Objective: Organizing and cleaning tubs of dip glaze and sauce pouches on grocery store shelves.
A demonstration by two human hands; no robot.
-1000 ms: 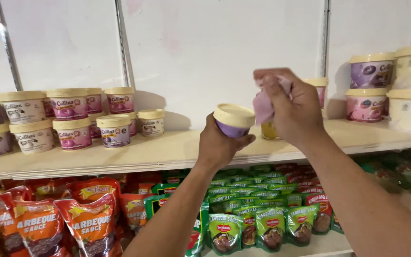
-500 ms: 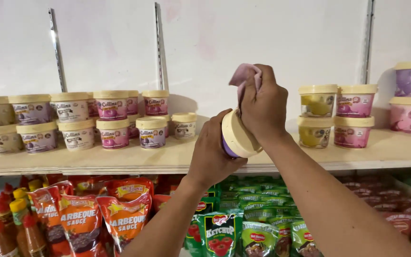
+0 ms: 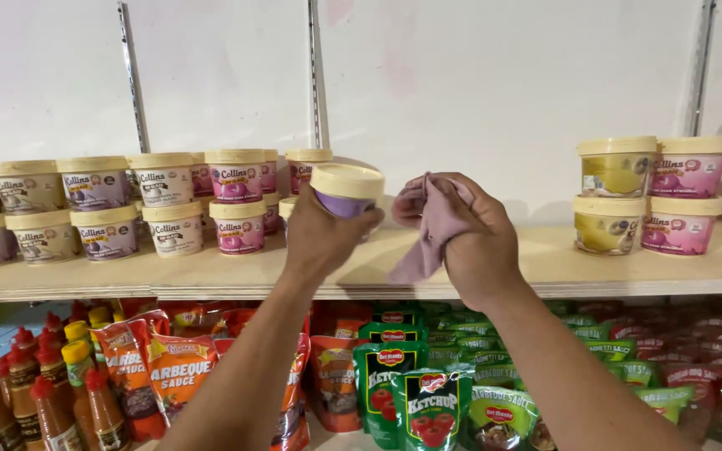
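Holding purple tub [image 3: 346,190] in your left hand [image 3: 321,238], right hand [image 3: 470,238] closed on pink cloth [image 3: 432,221]; tub could slip onto shelf [image 3: 545,267] stacks.

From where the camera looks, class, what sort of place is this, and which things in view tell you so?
Most likely a grocery shop. Stacked lidded tubs line a wooden shelf, sauce pouches and bottles fill the row below, and the left hand holds one tub while the right hand grips a cloth.
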